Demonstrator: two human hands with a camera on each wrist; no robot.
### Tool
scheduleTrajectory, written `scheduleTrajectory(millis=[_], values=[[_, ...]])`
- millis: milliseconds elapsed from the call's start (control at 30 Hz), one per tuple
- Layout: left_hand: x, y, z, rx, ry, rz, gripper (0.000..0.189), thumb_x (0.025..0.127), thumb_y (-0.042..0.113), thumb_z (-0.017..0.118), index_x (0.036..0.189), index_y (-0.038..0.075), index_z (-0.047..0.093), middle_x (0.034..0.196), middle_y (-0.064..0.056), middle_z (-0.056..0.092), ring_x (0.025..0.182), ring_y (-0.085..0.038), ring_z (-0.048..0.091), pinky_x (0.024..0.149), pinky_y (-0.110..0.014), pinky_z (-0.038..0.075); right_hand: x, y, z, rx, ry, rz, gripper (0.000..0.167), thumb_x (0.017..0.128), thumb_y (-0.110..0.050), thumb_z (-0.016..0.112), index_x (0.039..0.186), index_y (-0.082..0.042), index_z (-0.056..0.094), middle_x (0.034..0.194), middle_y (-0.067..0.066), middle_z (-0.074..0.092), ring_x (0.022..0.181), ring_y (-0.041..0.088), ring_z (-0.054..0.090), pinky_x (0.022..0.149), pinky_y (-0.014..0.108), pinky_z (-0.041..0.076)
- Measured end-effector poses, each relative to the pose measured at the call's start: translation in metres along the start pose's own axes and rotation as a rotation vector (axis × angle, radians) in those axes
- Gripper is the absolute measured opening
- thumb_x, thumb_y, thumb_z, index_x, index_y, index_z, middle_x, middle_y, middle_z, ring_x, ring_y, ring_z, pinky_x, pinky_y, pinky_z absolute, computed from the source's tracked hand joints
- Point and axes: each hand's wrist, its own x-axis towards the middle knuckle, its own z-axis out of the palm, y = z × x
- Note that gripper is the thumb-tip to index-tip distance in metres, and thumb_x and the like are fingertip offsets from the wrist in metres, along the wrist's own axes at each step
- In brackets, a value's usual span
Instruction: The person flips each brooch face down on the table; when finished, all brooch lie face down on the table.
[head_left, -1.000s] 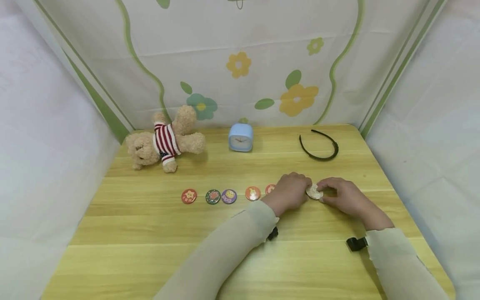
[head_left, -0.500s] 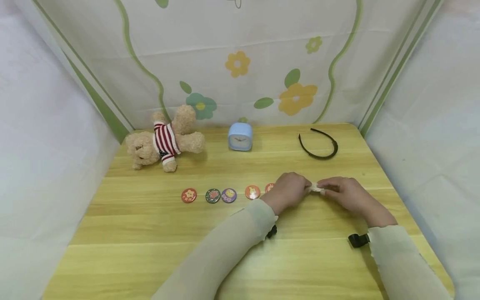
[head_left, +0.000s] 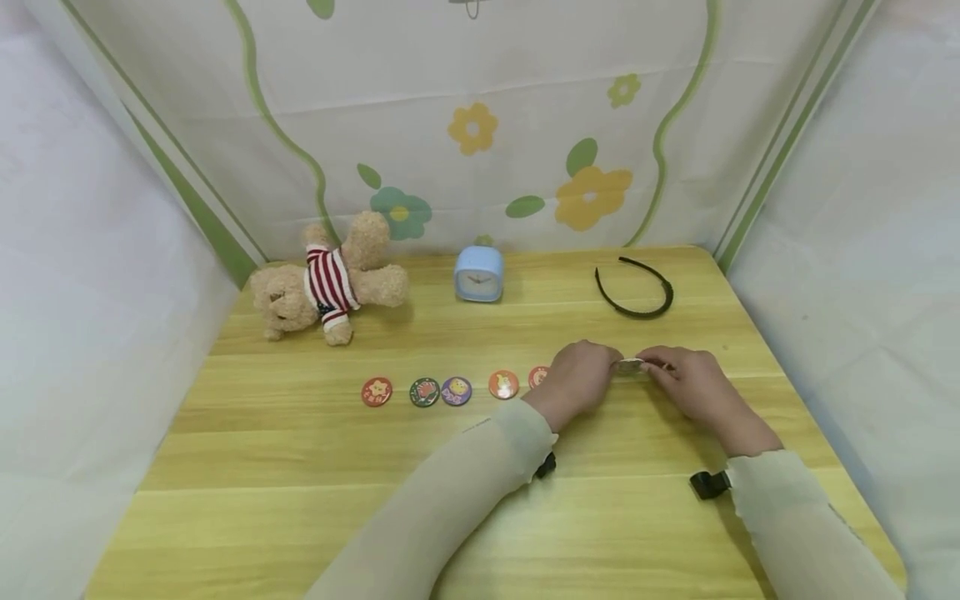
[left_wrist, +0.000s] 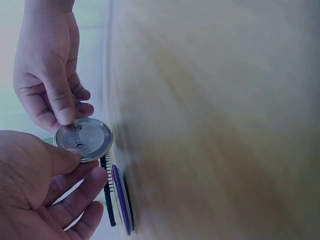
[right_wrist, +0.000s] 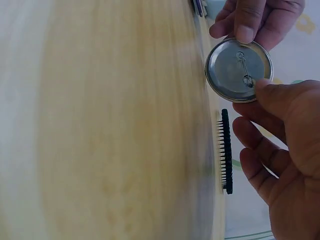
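Observation:
Both hands pinch one round pin-back button badge [head_left: 630, 367] between them, over the right part of the table. My left hand [head_left: 581, 375] grips its left edge and my right hand [head_left: 693, 383] its right edge, thumbs against the metal back. In the right wrist view the silver back of the badge [right_wrist: 239, 70] shows a safety pin across it. The left wrist view shows the same back of the badge [left_wrist: 92, 139] facing the wearer, standing tilted. Its printed front is hidden. Left of the hands lies a reddish badge [head_left: 537, 377], partly covered by the left hand.
More badges lie in a row: red [head_left: 377, 392], green [head_left: 424, 392], purple [head_left: 456, 390] and orange [head_left: 503, 384]. Behind are a teddy bear [head_left: 330, 283] on its side, a blue clock [head_left: 478, 273] and a black headband [head_left: 667, 296]. White cloth walls surround the table [head_left: 262, 500].
The badge has gone from lying rather flat between the fingers to tilted nearly edge-on in the head view. Both hands have shifted slightly away from the wearer; the other things stay put.

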Motion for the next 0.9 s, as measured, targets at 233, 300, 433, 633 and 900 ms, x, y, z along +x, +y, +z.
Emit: scheduleTrajectory(millis=[233, 300, 433, 633, 900], values=[[-0.002, 0.004, 0.0, 0.036, -0.001, -0.033, 0.033, 0.115, 0.025, 0.055, 0.146, 0.031, 0.063, 0.095, 0.007, 0.08, 0.08, -0.009, 0.07, 0.064, -0.025, 0.054, 0.0, 0.002, 0.001, 0.011, -0.02, 0.02, 0.01, 0.104, -0.012, 0.076, 0.112, -0.015, 0.072, 0.104, 0.008, 0.082, 0.099, 0.033, 0.077, 0.086, 0.056, 0.061], [-0.002, 0.005, -0.001, 0.04, -0.009, -0.022, 0.029, 0.114, 0.023, 0.058, 0.141, 0.03, 0.063, 0.092, 0.007, 0.078, 0.076, -0.009, 0.068, 0.063, -0.026, 0.053, 0.0, 0.002, 0.002, 0.031, -0.048, 0.04, 0.013, 0.103, -0.013, 0.077, 0.114, -0.017, 0.072, 0.107, 0.008, 0.082, 0.104, 0.034, 0.077, 0.09, 0.058, 0.06], [-0.003, 0.006, 0.0, 0.039, -0.02, -0.002, 0.015, 0.108, 0.018, 0.067, 0.12, 0.027, 0.066, 0.09, 0.009, 0.075, 0.074, -0.008, 0.063, 0.064, -0.026, 0.051, -0.001, 0.003, 0.002, 0.071, -0.101, 0.064, 0.021, 0.101, -0.016, 0.08, 0.122, -0.017, 0.073, 0.111, 0.008, 0.081, 0.111, 0.036, 0.076, 0.098, 0.062, 0.058], [-0.002, 0.007, 0.006, 0.049, -0.009, 0.022, 0.004, 0.109, 0.025, 0.066, 0.109, 0.027, 0.069, 0.09, 0.012, 0.074, 0.078, -0.008, 0.064, 0.076, -0.028, 0.053, -0.004, 0.008, 0.0, 0.092, -0.137, 0.058, 0.032, 0.1, -0.017, 0.082, 0.131, -0.013, 0.075, 0.123, 0.012, 0.08, 0.122, 0.04, 0.072, 0.105, 0.064, 0.054], [0.001, 0.008, 0.01, 0.03, -0.021, 0.031, 0.01, 0.104, 0.024, 0.071, 0.106, 0.03, 0.079, 0.092, 0.014, 0.075, 0.081, -0.009, 0.061, 0.081, -0.028, 0.051, -0.009, 0.012, -0.004, 0.099, -0.152, 0.049, 0.041, 0.097, -0.014, 0.083, 0.138, -0.011, 0.076, 0.138, 0.02, 0.074, 0.136, 0.05, 0.061, 0.113, 0.071, 0.046]])
